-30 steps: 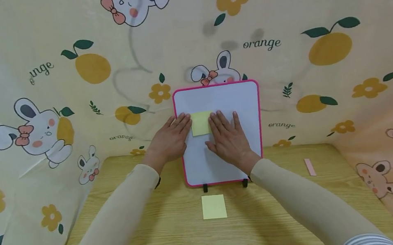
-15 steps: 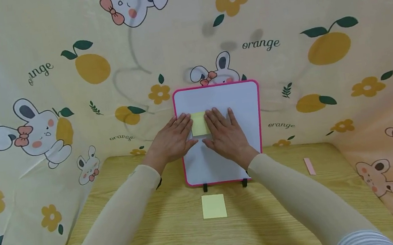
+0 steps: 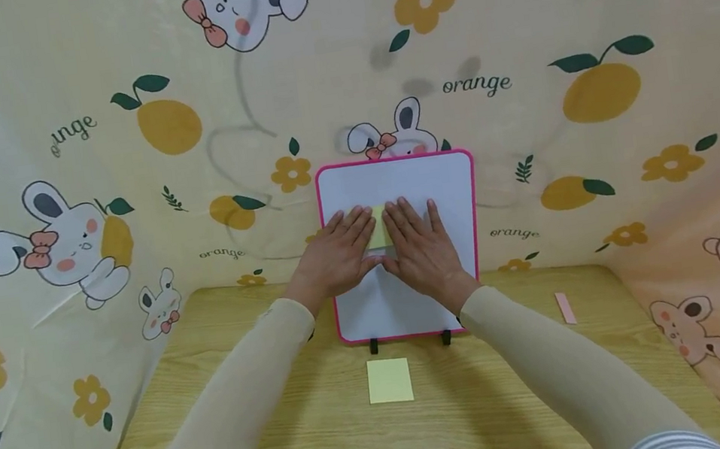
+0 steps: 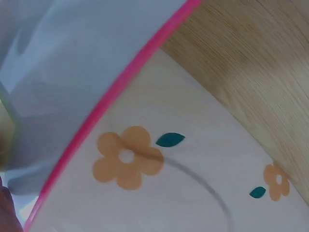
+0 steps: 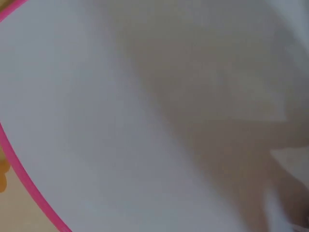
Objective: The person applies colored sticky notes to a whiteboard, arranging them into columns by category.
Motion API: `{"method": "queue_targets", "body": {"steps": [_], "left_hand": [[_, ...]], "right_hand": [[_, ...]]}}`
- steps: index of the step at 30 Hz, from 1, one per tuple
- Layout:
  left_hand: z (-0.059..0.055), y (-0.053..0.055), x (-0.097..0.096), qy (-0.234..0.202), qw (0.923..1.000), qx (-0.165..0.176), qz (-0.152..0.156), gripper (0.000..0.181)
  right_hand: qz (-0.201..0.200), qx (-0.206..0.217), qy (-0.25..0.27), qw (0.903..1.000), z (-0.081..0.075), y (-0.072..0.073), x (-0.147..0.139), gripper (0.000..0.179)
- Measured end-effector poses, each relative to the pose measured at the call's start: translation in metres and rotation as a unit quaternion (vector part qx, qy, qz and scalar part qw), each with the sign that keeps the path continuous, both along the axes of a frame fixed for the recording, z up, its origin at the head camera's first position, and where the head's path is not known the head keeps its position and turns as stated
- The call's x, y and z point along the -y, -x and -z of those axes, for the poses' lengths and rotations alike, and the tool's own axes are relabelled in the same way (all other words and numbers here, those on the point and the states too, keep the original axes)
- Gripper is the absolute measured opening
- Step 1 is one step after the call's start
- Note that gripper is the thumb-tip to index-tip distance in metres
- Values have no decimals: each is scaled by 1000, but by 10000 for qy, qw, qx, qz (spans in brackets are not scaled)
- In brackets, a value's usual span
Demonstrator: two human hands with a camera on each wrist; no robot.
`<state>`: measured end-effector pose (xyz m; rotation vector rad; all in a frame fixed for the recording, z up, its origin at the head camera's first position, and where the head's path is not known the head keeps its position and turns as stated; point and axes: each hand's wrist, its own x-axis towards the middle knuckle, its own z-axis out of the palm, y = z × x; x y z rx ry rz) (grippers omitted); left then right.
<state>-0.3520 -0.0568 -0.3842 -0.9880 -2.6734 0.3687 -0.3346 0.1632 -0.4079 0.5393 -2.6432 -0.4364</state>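
Note:
A small whiteboard [image 3: 411, 305] with a pink frame stands upright on short black feet. On its face is a yellow sticky note [image 3: 378, 230], of which only a narrow strip shows between the hands. My left hand [image 3: 339, 256] lies flat over the note's left part, fingers straight and pointing up. The right hand [image 3: 423, 248] rests with straight fingers at the note's right side, covering that edge. Both thumbs meet just below the note. The left wrist view catches a bit of the note [image 4: 6, 130] at its left edge; the right wrist view is mostly shadowed board [image 5: 96, 121].
Another yellow sticky note [image 3: 390, 380] lies on the wooden table [image 3: 335, 448] in front of the board. A thin pink strip [image 3: 565, 308] sits to the right. Behind and at both sides hangs a printed cloth [image 3: 325, 62] with rabbits and oranges.
My left hand has slid right, from beside the note to over its left part. The right hand shifted slightly left, then back right. The thumbs have come together.

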Motion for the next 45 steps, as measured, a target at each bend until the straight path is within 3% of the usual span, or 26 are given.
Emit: {"method": "queue_targets", "body": {"steps": [5, 8, 13, 18, 26, 30, 35, 45], "left_hand": [[-3, 2, 19, 106, 9996, 20, -245, 77], [-3, 1, 29, 37, 9997, 83, -214, 75], [-3, -1, 30, -72, 9999, 130, -65, 74], [-1, -3, 31, -44, 9998, 113, -152, 76], [0, -3, 30, 55, 9997, 170, -190, 77], [6, -5, 26, 38, 9998, 142, -127, 76], [20, -12, 23, -77, 9996, 260, 48, 74], [45, -26, 22, -371, 9991, 196, 73, 72]], "right_hand": [[-113, -128, -17, 9999, -2, 2, 0, 87], [-137, -152, -38, 9998, -4, 1, 1, 87], [-473, -144, -102, 9987, -10, 3, 15, 81], [-881, 110, -178, 9959, -15, 8, 29, 77], [-205, 82, -52, 9997, -6, 3, 5, 82], [-230, 43, 138, 9996, 2, -1, 0, 85], [-323, 64, -21, 9995, 17, -11, -2, 84], [-481, -87, 24, 9988, 36, -20, -6, 82]]}}
